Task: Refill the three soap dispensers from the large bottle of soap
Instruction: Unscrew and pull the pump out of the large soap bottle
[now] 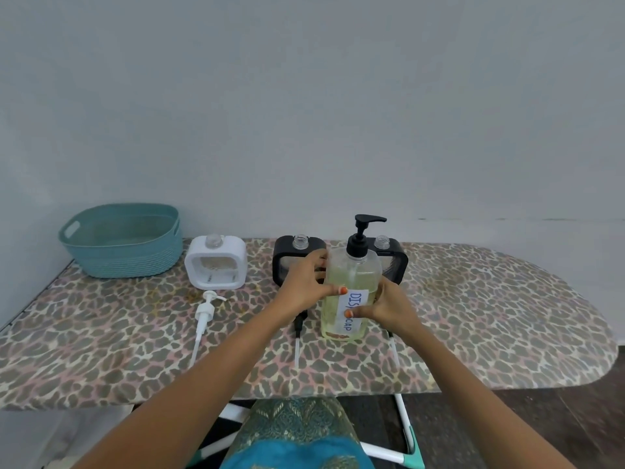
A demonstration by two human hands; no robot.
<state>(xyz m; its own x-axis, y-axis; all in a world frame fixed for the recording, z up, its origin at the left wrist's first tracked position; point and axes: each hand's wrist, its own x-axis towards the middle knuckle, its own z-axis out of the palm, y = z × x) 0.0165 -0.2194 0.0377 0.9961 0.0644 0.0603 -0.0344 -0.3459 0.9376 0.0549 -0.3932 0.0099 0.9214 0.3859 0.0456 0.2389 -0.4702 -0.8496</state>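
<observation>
Now the large clear plastic bottle of yellowish soap [350, 292] is standing upright on the leopard-patterned worktop [490, 316], its long axis vertical, and the black pump head [367, 221] is pointing to the right. The left hand [306, 282] is wrapping around the bottle's left side, thumb on the front. The right hand [389, 306] is gripping the lower right side, thumb pressing on the white paper label [353, 311]. Behind the bottle, two black square dispensers [287, 262] are standing with open necks, and a white square dispenser [216, 262] is standing further left. A white pump [204, 314] and a black pump [298, 328] are lying on the worktop. A teal plastic basket [121, 240] is sitting at the far left.
</observation>
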